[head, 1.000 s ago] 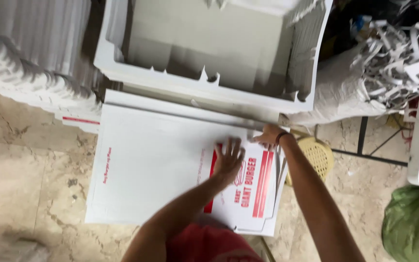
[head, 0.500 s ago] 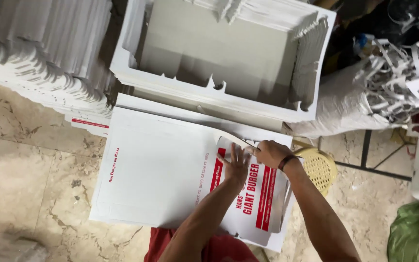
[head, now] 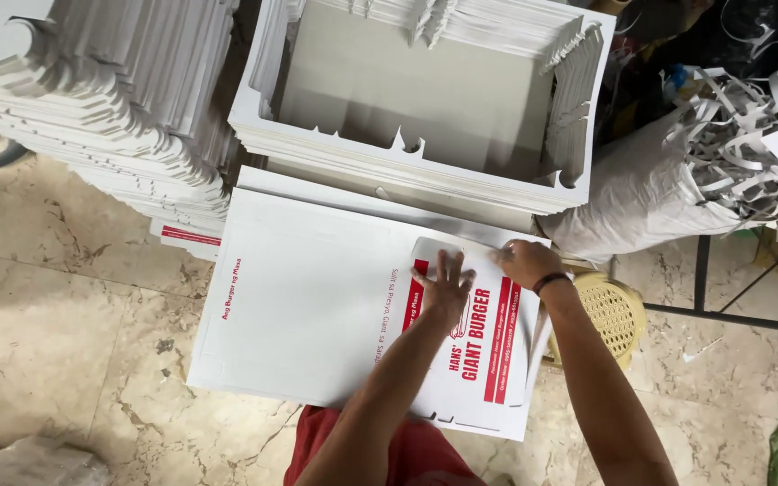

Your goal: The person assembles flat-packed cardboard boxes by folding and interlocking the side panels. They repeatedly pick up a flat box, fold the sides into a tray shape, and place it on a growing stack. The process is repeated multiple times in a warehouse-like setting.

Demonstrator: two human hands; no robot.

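head view | left hand [head: 447, 286] fingers spread flat on printed cardboard sheet [head: 317, 306] | right hand [head: 522, 263] pinching its top edge

The marble floor [head: 56, 324] to the left of the flat printed carton sheet [head: 317, 297] lies open, giving free passage there. Behind the sheet, a stack of die-cut cardboard frames [head: 425, 153] blocks the way forward, and a tall pile of white blanks [head: 110, 99] closes the far left. To the right, a white sack of paper trimmings [head: 650, 189] and a yellow plastic stool [head: 614, 310] crowd in just beside the right hand [head: 524, 263]; the left hand [head: 446, 288] presses flat on the sheet
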